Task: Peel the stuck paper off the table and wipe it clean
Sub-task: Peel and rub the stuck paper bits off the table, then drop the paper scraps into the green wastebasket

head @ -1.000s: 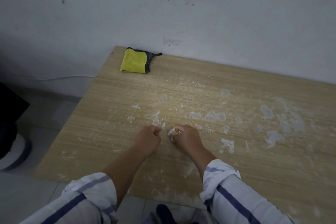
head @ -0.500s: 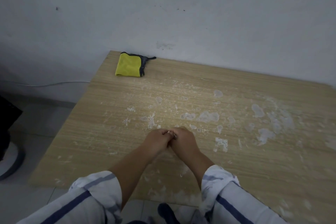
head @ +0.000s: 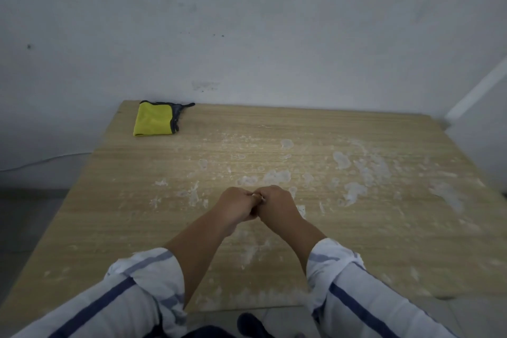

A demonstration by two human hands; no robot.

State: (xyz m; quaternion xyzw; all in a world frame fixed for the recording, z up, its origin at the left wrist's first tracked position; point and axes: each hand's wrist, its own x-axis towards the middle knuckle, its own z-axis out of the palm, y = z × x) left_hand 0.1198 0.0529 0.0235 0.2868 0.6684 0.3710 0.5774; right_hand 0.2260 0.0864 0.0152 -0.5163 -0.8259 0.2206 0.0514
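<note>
Against the wall (head: pixel 247 22), the wooden counter (head: pixel 137 214) carries white patches of stuck paper (head: pixel 277 175) over its middle and right, and a folded yellow cloth (head: pixel 152 121) at its far left corner. Nearer the front, the left hand (head: pixel 237 204) and the right hand (head: pixel 277 202) touch, curled fingers pinching a small paper scrap (head: pixel 257 195) between them.

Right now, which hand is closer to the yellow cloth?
Left. The left hand is at mid-table, with the yellow cloth far ahead to its left in the corner. The right hand touches the left hand on the side away from the cloth.
</note>
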